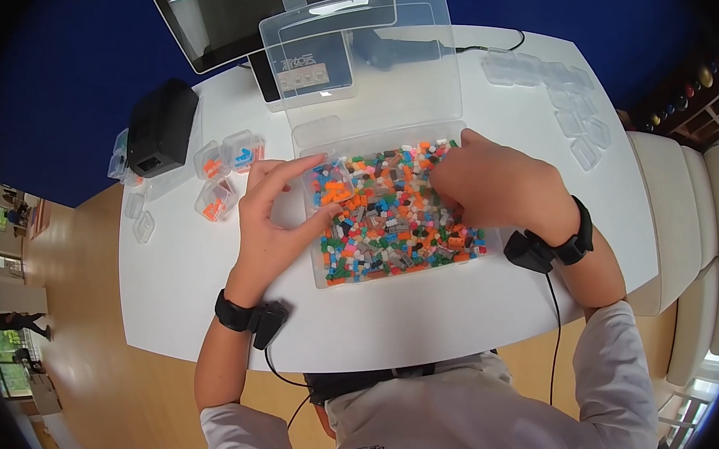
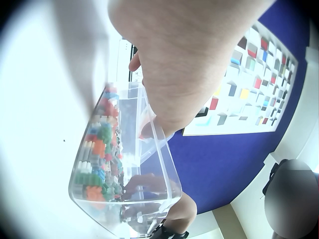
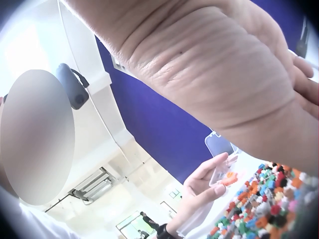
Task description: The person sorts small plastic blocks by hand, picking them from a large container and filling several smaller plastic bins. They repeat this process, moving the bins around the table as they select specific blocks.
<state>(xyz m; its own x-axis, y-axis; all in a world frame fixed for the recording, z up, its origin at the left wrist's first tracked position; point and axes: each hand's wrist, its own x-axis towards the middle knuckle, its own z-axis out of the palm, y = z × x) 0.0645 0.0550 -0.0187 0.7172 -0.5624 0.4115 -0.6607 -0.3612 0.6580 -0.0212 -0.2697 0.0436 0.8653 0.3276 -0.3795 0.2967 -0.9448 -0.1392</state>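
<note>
My left hand (image 1: 268, 222) grips a small clear box (image 1: 332, 180) between thumb and fingers at the left side of a large clear bin (image 1: 317, 273). Orange bricks (image 3: 230, 178) show inside the small box in the right wrist view. The bin is spread with many tiny toy bricks (image 1: 393, 227) in orange, green, grey, blue, white and other colours. Over the bin's right part, my right hand (image 1: 502, 185) reaches down with its fingers among the bricks. Its fingertips are hidden in the head view, so I cannot tell whether they pinch a brick.
The bin's clear lid (image 1: 379, 78) stands raised behind it, before a monitor (image 1: 266, 15). Small boxes with bricks (image 1: 216, 199) are left of the bin, near a black device (image 1: 162, 129). Several clear boxes (image 1: 572, 123) lie at the back right of the white table (image 1: 537, 323).
</note>
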